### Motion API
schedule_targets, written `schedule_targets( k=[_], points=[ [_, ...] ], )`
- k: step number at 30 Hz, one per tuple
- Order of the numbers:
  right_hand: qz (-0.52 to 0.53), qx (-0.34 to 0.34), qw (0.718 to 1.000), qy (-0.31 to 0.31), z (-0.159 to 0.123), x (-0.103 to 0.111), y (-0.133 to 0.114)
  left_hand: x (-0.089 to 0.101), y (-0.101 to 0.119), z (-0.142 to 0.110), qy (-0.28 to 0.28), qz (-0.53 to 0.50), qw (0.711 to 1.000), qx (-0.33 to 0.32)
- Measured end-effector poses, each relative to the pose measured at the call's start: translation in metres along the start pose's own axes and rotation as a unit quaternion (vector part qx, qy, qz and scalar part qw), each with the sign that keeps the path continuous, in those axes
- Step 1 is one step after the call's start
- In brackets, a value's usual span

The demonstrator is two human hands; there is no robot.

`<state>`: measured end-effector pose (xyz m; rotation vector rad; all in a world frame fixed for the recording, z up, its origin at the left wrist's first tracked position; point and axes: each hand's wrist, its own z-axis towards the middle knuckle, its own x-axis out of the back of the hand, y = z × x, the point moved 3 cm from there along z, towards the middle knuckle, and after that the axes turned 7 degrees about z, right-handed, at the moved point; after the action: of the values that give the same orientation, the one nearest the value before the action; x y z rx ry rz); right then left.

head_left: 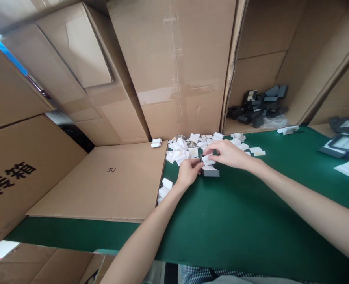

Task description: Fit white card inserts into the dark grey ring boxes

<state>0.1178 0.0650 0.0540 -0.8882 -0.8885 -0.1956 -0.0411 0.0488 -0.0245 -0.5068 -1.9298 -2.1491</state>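
Note:
A small dark grey box (211,172) sits on the green table, its inside showing white. My left hand (188,172) grips it from the left side, thumb and fingers closed on its edge. Between the thumb and fingers of my right hand (226,153) is a folded white paper piece (207,160), held right over the box. Whether its lower edge is inside the box I cannot tell. Just beyond both hands lies a loose heap of similar white folded pieces (180,146).
A flat cardboard sheet (127,185) covers the table's left part. Tall cartons (180,71) stand along the back. Inside an open carton at the right are several dark grey boxes (257,108). More grey and white pieces (344,144) lie at the far right of the green table (251,221).

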Motion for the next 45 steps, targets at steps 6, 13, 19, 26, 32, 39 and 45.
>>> schedule_targets(
  k=[6, 13, 19, 26, 32, 39, 45],
  points=[
    [0.020, 0.016, 0.999, 0.044, -0.003, -0.008, 0.002, -0.001, -0.003, 0.001, 0.006, -0.016, 1.000, 0.011],
    [0.146, -0.011, 0.989, 0.004, -0.007, -0.009, 0.024, 0.000, 0.005, -0.004, 0.006, -0.023, 1.000, 0.021],
    [0.131, 0.000, 0.991, 0.038, -0.006, -0.013, 0.028, 0.000, 0.002, -0.009, 0.012, -0.034, 0.999, 0.028],
    [0.095, 0.137, 0.967, 0.194, -0.020, -0.031, 0.031, -0.004, 0.005, -0.007, 0.053, 0.080, 0.995, 0.035],
    [0.067, 0.120, 0.961, 0.241, -0.024, -0.030, 0.041, -0.021, 0.020, 0.015, 0.064, 0.099, 0.993, 0.026],
    [0.121, -0.031, 0.956, 0.267, -0.023, -0.026, 0.059, -0.027, 0.021, 0.019, 0.077, 0.064, 0.995, 0.010],
    [0.150, -0.026, 0.964, 0.218, -0.020, -0.026, 0.056, -0.022, 0.026, 0.013, 0.076, 0.021, 0.997, 0.014]
  ],
)
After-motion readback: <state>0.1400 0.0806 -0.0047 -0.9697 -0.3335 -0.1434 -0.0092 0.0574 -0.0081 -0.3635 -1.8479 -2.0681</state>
